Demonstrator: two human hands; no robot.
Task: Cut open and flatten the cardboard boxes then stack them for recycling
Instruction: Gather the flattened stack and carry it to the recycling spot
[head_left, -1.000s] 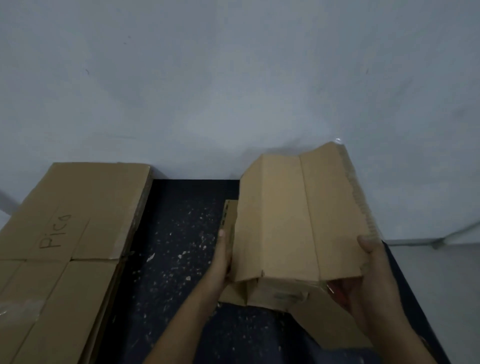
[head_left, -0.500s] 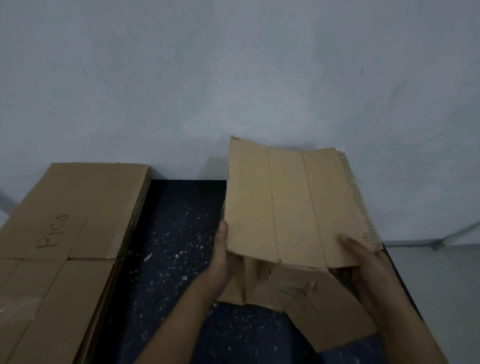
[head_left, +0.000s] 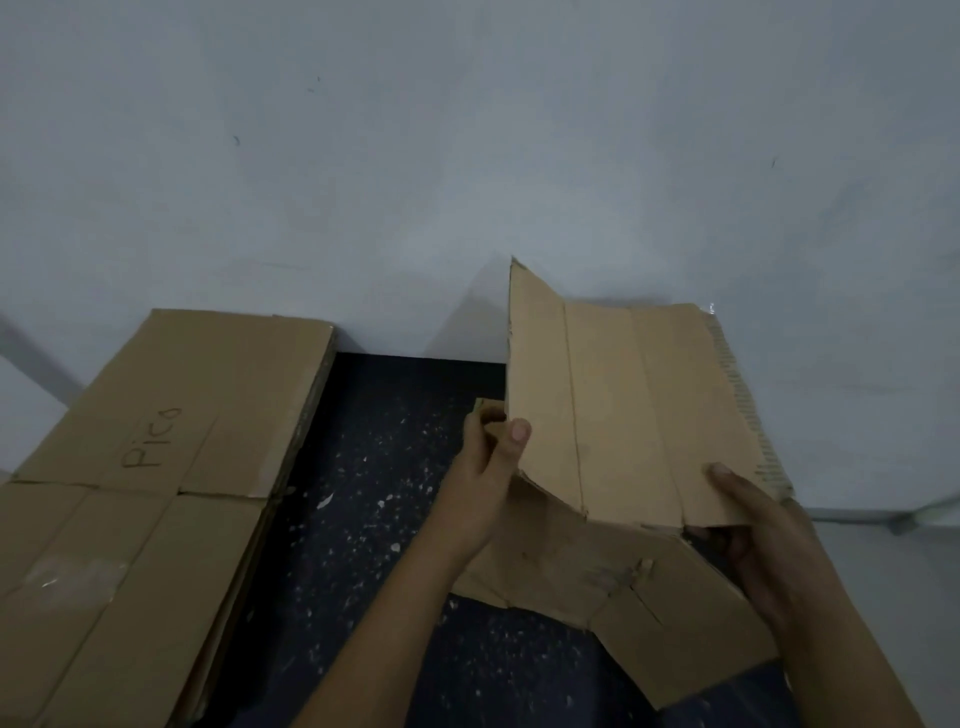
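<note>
while gripped at both lower corners, a cut-open cardboard box (head_left: 618, 415) is held raised over the right part of a dark speckled table (head_left: 363, 493).

the upper panel is tilted up toward the grey wall (head_left: 467, 156), its long axis and two creases running from the hands to the far edge; a lower flap is spread on the table toward the viewer. the left edge is pinched by the left hand (head_left: 485, 478), thumb on top. the near right corner is clasped by the right hand (head_left: 748, 525), thumb above, fingers curled beneath. a stack of flattened boxes (head_left: 156, 467), marked "pica", is laid on the left.
</note>
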